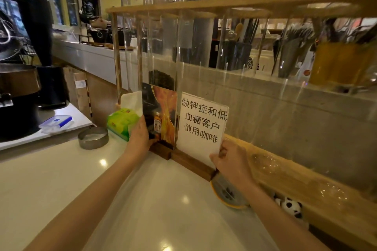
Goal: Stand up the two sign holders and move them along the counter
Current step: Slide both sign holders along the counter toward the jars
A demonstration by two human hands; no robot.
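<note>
Bench (142, 199): pale and glossy, it carries both signs at its far edge, against a clear screen (265, 87) on a wooden frame.

Text sign (201, 124): a white sheet with black characters in a clear holder, upright in a dark wooden base. It stands to the right, its base touching the base of its neighbour.

Picture sign (163, 116): a dark and orange print with a small bottle, also upright in a wooden base, on the left.

Step in hand: both signs appear already stood up, so I judge the standing part done and the move along the bench to be the part under way or about to start.

Left hand (140, 136): my grip is closed on the left edge of the picture sign, low, near its base.

Right hand (228, 159): my grip is pinched on the lower right corner of the text sign.

Next move: a sideways slide should keep both bases flat and together, since the tall panels would probably tip if pulled from high up.

In the way, leftward: a green tissue pack (121, 122) lies just beside the picture sign, and a metal ashtray (93, 137) sits near it.

In the way, rightward: a yellow-rimmed dish (228, 195) lies at the text sign's base, under my right wrist; a small panda toy (290, 207) lies beyond.
</note>
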